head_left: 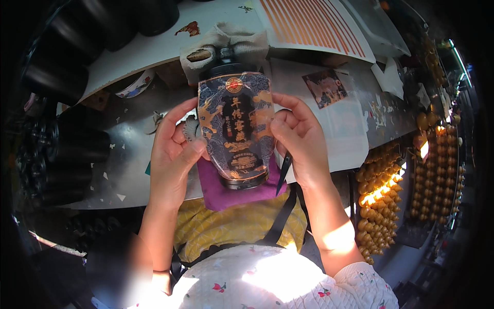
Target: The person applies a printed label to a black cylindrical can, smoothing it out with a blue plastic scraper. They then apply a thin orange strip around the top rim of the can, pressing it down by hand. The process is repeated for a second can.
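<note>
A dark blue and gold printed label [261, 131] lies over the front of a black jar [242, 182], its side edges standing out a little from the jar. My left hand [177, 147] pinches the label's left edge between thumb and fingers. A crumpled grey wad [191, 127] sits by those fingers. At the right edge, the thumb and fingers of my right hand [301, 136] grip the label. A slim black pointed tool [283, 174], perhaps tweezers, sticks out below my right palm. Under the jar is a purple cloth [218, 194].
A white towel [234, 38] lies behind the jar. Orange-red strips [314, 26] line a white board at the far right, and a dark printed piece [325, 87] lies below it. Several black jars [56, 72] stand left. Gold gourd-shaped jars [378, 206] are stacked right. Paper scraps dot the metal table [128, 170].
</note>
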{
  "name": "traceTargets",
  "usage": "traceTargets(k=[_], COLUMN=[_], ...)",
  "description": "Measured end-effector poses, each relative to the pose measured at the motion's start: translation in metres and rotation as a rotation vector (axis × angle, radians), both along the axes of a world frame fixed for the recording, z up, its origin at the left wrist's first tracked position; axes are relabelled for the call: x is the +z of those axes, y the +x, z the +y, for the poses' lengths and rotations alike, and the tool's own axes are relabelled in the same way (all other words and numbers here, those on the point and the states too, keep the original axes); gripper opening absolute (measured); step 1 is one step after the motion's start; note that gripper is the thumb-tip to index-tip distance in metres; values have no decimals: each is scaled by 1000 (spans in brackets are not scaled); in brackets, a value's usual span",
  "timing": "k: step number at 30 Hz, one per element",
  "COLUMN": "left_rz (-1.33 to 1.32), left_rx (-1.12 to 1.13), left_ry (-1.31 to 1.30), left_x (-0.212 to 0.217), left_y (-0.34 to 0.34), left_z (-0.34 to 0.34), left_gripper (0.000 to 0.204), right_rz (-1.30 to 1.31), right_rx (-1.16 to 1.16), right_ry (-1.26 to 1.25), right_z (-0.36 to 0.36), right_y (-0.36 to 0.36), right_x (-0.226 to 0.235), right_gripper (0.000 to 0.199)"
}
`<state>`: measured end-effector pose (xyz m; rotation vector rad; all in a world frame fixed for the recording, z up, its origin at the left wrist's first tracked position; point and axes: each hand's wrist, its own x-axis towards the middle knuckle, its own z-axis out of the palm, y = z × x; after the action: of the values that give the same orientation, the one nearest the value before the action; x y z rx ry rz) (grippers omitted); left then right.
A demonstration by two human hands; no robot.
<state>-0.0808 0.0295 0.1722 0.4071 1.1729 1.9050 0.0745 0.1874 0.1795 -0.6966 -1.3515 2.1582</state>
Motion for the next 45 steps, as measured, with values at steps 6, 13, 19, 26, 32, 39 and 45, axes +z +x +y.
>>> traceTargets(k=[6,13,19,26,32,39,45], left_rz=[221,168,190,201,216,159,122], left_rx=[-29,-51,-76,-68,-84,-78,66], left_ry=[-19,-43,-14,-20,-27,0,-21], left_x=[-7,-12,-13,-12,-13,-4,14], left_y=[24,27,26,28,27,18,8], left_z=[-13,-17,-18,-18,-19,-11,20], left_gripper=[80,83,84,84,83,80,65], right_rz=[-50,-6,0,-31,-43,83,51], right_rx=[80,131,156,164,158,120,6], right_ry=[54,28,59,75,94,-21,-36], right_z=[-15,-11,-9,-10,-11,-4,9], right_y=[24,30,29,29,28,16,-15], right_x=[-10,-20,-22,-19,-16,-20,-7], right_gripper=[58,60,60,59,59,52,41])
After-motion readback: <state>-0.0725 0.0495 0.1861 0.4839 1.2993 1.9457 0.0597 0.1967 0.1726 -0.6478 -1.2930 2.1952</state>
